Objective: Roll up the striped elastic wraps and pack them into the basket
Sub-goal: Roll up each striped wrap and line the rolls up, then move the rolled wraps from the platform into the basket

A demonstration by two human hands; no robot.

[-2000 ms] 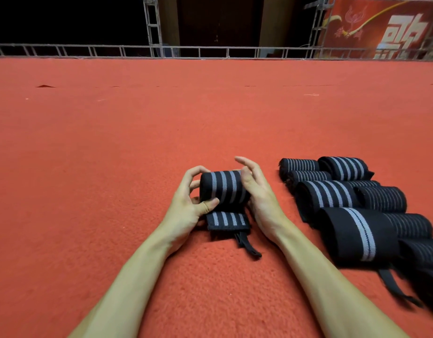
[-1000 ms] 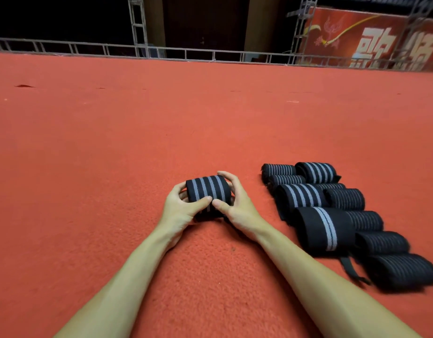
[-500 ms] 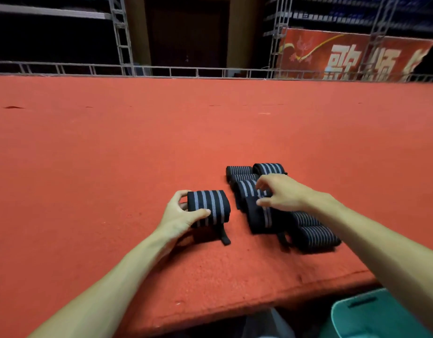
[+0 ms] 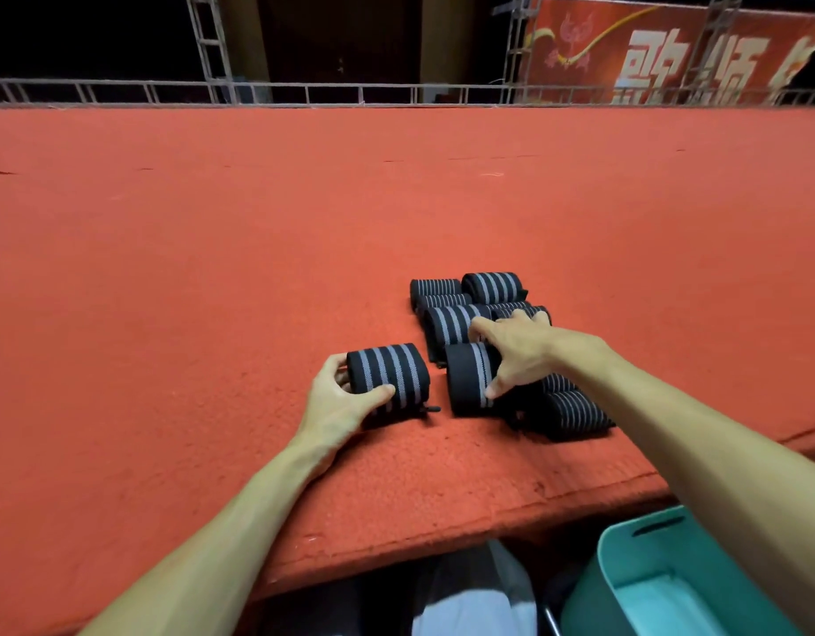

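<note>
Head view, 1 camera.

Left hand (image 4: 346,401): fingers (image 4: 334,367) curled round the far left end of a rolled wrap (image 4: 389,376), thumb laid across its near face. A firm grip. The wrap is black with 4 grey stripes and sits on the red carpet (image 4: 258,268), near the front edge, its strap tip poking out at the lower right.

Right hand (image 4: 518,353): spread over the pile of rolls (image 4: 446,314) just right of the held wrap. Thumb presses the near face of the front roll (image 4: 465,383), which is black with 1 broad grey band. The other fingers reach over the top toward the rolls behind. Cannot tell whether the hand has closed on the front roll or only rests on it.

A narrow strip of carpet separates the held wrap from the front roll.

Basket (image 4: 625,566): teal plastic with a slot handle, below the carpet edge at lower right, partly behind the right forearm. The visible inside shows only its pale floor.

Background: metal railing (image 4: 304,91), red banner (image 4: 671,48).
</note>
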